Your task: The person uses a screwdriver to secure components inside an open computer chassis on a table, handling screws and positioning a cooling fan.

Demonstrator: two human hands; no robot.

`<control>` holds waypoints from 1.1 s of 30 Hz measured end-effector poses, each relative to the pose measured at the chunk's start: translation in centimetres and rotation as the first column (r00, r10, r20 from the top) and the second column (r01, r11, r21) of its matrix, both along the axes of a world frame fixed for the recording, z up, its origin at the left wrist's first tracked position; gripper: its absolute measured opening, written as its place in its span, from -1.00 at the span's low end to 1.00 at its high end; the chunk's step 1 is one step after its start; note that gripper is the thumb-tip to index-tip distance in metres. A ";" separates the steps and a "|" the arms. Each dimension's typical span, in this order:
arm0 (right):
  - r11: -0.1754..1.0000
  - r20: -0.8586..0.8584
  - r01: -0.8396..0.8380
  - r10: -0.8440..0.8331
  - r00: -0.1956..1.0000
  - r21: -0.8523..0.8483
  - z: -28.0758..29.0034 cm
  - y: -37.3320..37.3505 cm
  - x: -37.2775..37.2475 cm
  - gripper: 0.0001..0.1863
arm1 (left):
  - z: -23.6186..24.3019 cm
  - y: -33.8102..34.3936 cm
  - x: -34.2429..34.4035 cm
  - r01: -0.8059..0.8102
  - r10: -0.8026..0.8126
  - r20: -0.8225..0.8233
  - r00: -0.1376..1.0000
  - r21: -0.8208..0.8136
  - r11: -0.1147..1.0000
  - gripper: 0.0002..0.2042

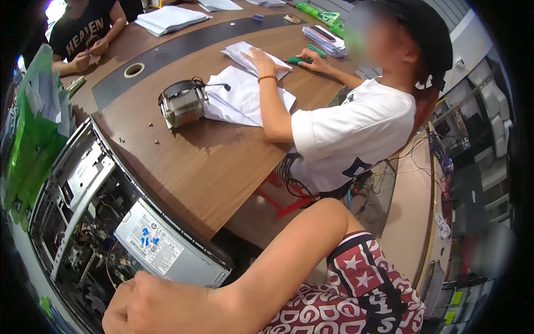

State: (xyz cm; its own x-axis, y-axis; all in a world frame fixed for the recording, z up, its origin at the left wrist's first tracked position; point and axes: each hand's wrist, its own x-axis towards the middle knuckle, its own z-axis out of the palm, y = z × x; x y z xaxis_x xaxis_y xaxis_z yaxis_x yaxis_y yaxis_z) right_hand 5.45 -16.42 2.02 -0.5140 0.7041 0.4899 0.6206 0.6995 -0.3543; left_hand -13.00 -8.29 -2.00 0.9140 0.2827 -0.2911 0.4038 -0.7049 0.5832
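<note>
My right hand (153, 303) is at the lower left, its fingers curled closed at the near end of an opened desktop computer case (69, 234). Whatever the fingers may hold is hidden behind the knuckles. Close beyond the hand, a silver power supply (153, 239) with a white label and blue handwriting sits inside the case. Cables and circuit boards show in the dark interior. My left hand is out of view. On the table (189, 178) past the case stands a CPU cooler (182, 106) with metal fins, a black fan and a cable. Small screws (157, 142) lie near it.
A co-worker in a white T-shirt (356, 122) presses white paper (245, 94) and touches a green-handled tool (300, 60). Another person (83, 33) sits at the far left. A tape roll (134, 70), paper stacks (172, 19) and a green plastic bag (33, 145) surround the workspace.
</note>
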 end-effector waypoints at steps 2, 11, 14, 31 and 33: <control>0.983 -0.015 -0.155 0.154 0.988 -0.100 -0.1 1.0 -1.2 -0.75 | 0.1 0.1 -1.4 -0.030 0.030 0.013 0.999 0.012 0.999 -0.81; 0.896 0.034 -0.287 0.317 0.948 -0.339 1.2 3.7 0.5 -0.70 | -0.9 0.5 -0.8 0.004 0.014 0.144 0.989 -0.129 0.992 -0.78; 0.864 0.102 -0.334 0.397 0.912 -0.376 2.9 3.4 -0.1 -0.64 | -0.5 -0.4 -1.5 -0.030 0.065 0.149 0.987 -0.231 0.973 -0.76; 0.852 0.337 -0.142 0.345 0.876 -0.503 4.4 3.3 -0.5 -0.75 | -1.9 -1.1 -1.7 -0.055 0.100 0.271 0.957 -0.168 0.984 -0.91; 0.853 0.216 -0.166 0.306 0.927 -0.496 3.5 3.4 -0.8 -0.73 | -2.2 -1.1 -1.9 -0.093 0.155 0.296 0.942 -0.213 0.973 -0.91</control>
